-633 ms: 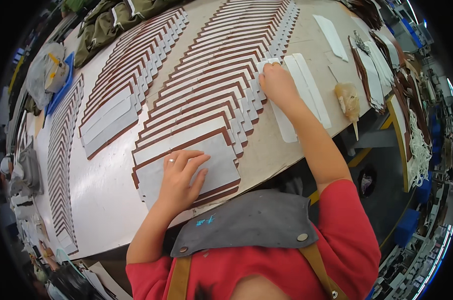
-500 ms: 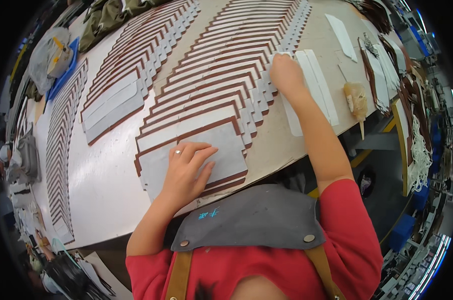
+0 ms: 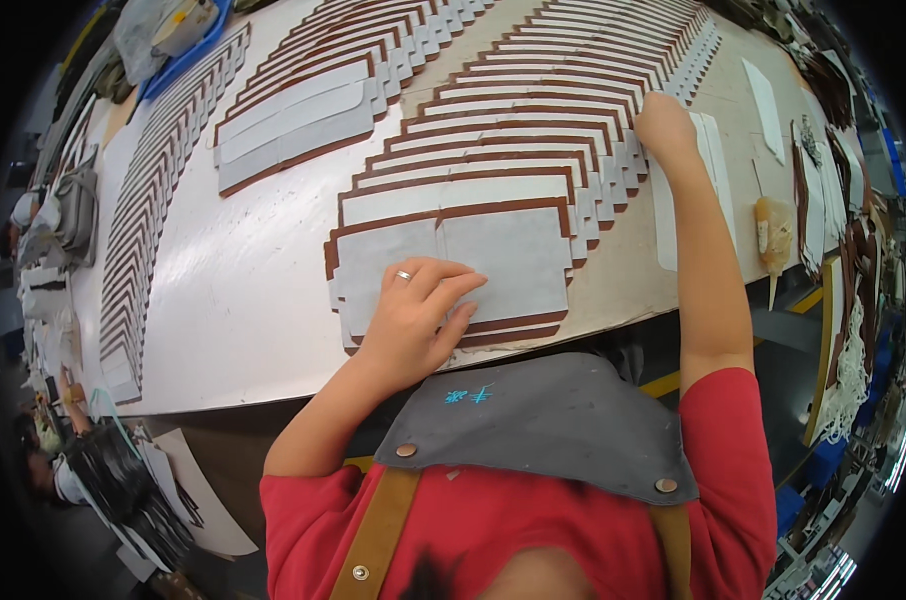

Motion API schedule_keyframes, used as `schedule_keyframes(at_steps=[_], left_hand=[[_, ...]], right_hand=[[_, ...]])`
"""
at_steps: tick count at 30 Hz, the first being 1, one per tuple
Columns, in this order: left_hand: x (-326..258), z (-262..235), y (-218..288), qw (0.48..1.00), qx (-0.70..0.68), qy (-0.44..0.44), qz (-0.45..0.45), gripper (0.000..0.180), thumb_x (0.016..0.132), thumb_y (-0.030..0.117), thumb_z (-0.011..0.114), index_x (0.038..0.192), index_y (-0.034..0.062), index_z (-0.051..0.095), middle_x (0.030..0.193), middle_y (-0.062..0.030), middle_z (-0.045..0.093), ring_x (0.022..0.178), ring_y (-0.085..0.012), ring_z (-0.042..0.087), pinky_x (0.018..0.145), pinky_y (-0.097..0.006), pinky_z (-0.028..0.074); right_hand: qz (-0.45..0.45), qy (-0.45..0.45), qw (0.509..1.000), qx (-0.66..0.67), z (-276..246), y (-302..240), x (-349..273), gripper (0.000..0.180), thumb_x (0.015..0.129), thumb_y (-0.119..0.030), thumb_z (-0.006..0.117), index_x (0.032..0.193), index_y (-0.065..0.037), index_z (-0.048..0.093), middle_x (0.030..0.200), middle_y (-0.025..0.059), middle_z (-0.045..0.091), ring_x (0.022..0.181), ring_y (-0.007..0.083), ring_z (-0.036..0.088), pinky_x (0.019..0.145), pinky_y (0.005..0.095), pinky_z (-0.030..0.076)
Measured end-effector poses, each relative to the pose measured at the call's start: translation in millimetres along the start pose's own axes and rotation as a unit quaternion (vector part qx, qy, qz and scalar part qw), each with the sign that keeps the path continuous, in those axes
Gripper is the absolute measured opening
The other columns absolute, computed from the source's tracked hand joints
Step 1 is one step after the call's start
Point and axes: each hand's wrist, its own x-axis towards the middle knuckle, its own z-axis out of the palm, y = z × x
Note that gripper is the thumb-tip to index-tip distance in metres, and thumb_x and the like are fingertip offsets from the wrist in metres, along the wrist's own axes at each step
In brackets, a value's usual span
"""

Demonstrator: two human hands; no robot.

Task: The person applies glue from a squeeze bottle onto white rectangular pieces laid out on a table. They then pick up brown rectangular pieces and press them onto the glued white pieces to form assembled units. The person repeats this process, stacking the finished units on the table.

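Observation:
My left hand [image 3: 421,312], with a ring on one finger, rests on the nearest grey panel [image 3: 513,250] of a long overlapping row. Its fingers are loosely bent and apart, with nothing held. The panels are pale grey-white pieces with brown edges, fanned out away from me. Over the right side of that row, my right hand [image 3: 665,128] is closed like a fist. Its fingertips are hidden, so I cannot make out what is in them. Beside it on the table lie long white strips [image 3: 718,180], partly covered by my right forearm.
Another fanned row of panels [image 3: 298,125] lies to the left, and a narrower fan [image 3: 163,170] farther left. A plastic squeeze bottle [image 3: 773,230] with a thin nozzle is near the table's right edge. Beyond it hang brown and white strips. A blue tray [image 3: 188,55] is far left.
My view has swung, so the table and rows appear farther right and higher. My left hand stays on the nearest panel; my right hand remains closed at the row's right side.

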Motion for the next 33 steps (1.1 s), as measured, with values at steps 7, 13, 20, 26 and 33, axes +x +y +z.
schedule_keyframes(at_steps=[7,13,20,26,33], left_hand=[[-14.9,9.4,-11.0,0.998,-0.06,-0.009,-0.025,0.026,0.08,0.004,0.061,0.106,0.0069,0.06,0.106,-0.0082,0.059,0.098,-0.0263,0.054,0.088,-0.037,0.037],[-14.4,-0.9,-6.0,0.977,-0.198,-0.008,-0.079,0.025,0.085,0.005,0.057,0.11,0.0037,0.058,0.112,-0.0103,0.058,0.1,-0.0247,0.056,0.088,-0.034,0.043],[1.5,-1.4,-13.1,0.738,-0.604,0.05,-0.297,0.036,0.096,0.026,0.048,0.124,0.0037,0.048,0.121,-0.0122,0.054,0.102,-0.02,0.058,0.086,-0.031,0.046],[-4.5,-10.5,-20.6,0.639,-0.676,0.15,-0.334,0.034,0.096,0.028,0.05,0.119,0.0037,0.047,0.11,-0.0076,0.055,0.09,-0.0141,0.057,0.075,-0.027,0.047],[-20.6,-14.3,-25.1,0.763,-0.507,0.276,-0.292,0.022,0.093,0.009,0.053,0.113,0.0004,0.049,0.092,-0.0067,0.058,0.079,-0.013,0.055,0.072,-0.027,0.046]], right_hand=[[0.054,-0.007,0.994,0.093,-15.9,4.3,0.8,0.016,0.077,-0.009,0.056,0.088,0.001,0.062,0.086,0.0181,0.065,0.067,0.0304,0.065,0.061,0.0398,0.052],[-0.102,0.174,0.792,0.576,-120.5,-28.5,-75.7,0.013,0.089,-0.01,0.056,0.098,-0.001,0.058,0.078,0.0111,0.061,0.048,0.0143,0.059,0.042,0.0226,0.046],[-0.138,0.046,0.494,0.857,-106.9,-100.8,-131.8,0.017,0.091,-0.006,0.048,0.108,-0.002,0.049,0.07,0.0157,0.063,0.057,0.0225,0.065,0.046,0.0268,0.053],[-0.03,-0.102,0.323,0.941,-76.6,-114.3,-143.1,0.016,0.093,-0.008,0.045,0.108,-0.004,0.045,0.084,0.0084,0.062,0.072,0.0257,0.069,0.055,0.0285,0.058],[-0.072,-0.063,0.48,0.872,-53.7,-109.5,-152.1,0.025,0.093,-0.007,0.048,0.115,-0.002,0.039,0.092,0.0118,0.058,0.075,0.0221,0.066,0.065,0.0311,0.056]])
